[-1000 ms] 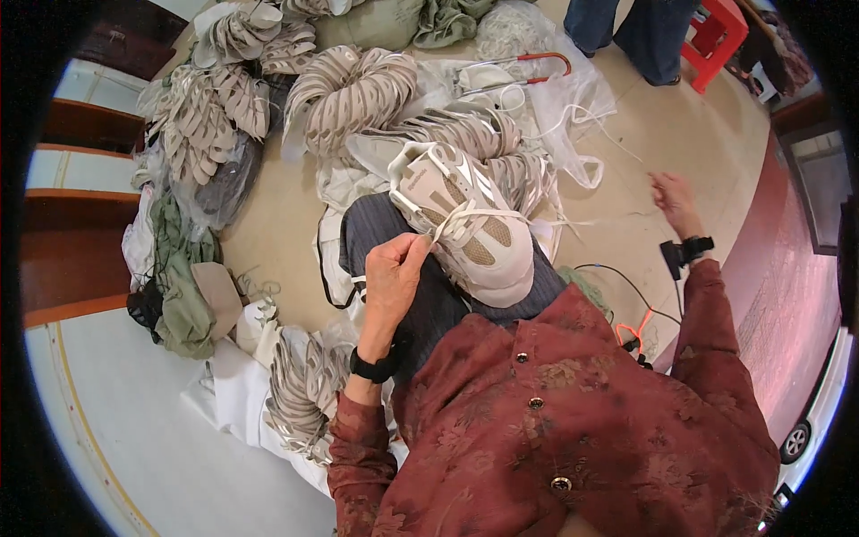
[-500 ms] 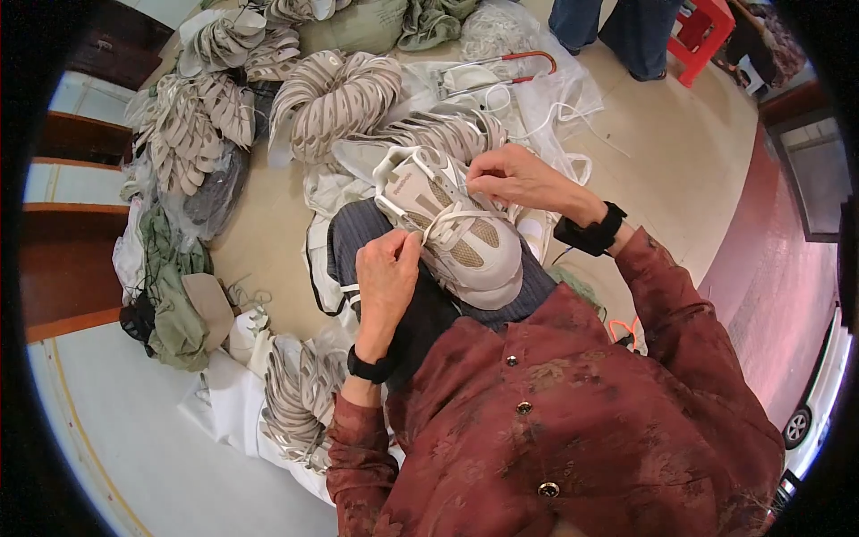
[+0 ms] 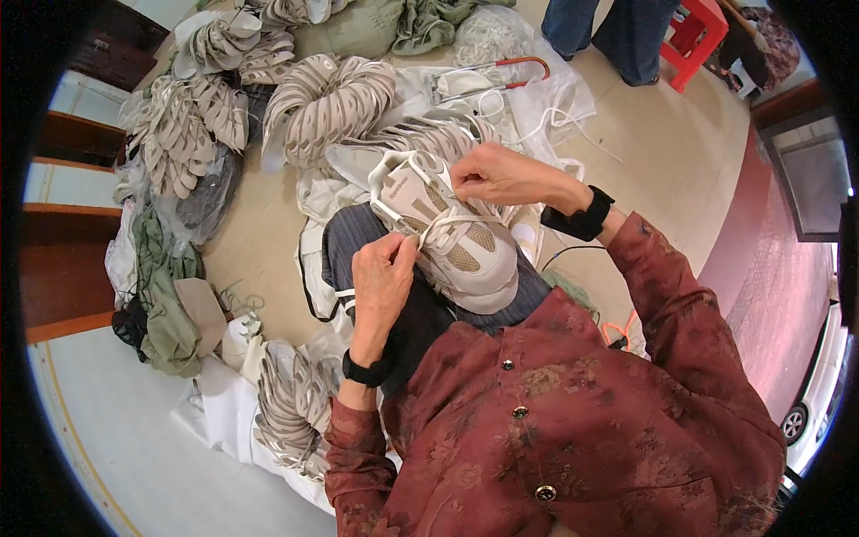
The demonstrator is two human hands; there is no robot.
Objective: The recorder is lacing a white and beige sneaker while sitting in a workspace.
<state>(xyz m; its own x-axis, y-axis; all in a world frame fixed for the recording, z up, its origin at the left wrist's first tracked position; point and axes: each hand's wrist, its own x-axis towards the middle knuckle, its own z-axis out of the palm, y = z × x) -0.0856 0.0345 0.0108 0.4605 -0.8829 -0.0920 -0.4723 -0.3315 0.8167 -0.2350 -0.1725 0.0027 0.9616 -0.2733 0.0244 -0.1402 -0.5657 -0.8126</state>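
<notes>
A beige and white sneaker (image 3: 476, 291) lies across my lap, its toe toward me and its tongue away from me. A cream shoelace (image 3: 458, 217) crosses the lower part of its lacing area. On the sneaker's left side, my left hand (image 3: 381, 279) is closed, thumb and forefinger pinching the shoelace. My right hand (image 3: 499, 175) is closed too, its fingertips pressed together at the right row of eyelets. Whatever sits between those right fingertips is hidden. Dark trousers (image 3: 352, 237) show under the sneaker.
Beyond my knees lie bundles of beige shoe uppers (image 3: 331, 98), with another bundle (image 3: 291, 394) at my left. Green cloth (image 3: 165, 313) is heaped farther left. A red-handled metal frame (image 3: 501, 72) rests on clear plastic. A person's legs (image 3: 631, 40) and a red stool (image 3: 693, 40) stand far right.
My right fingertips have moved slightly left, closer to the sneaker's tongue. My left hand keeps its pinch on the shoelace. The whole view has shifted a little.
</notes>
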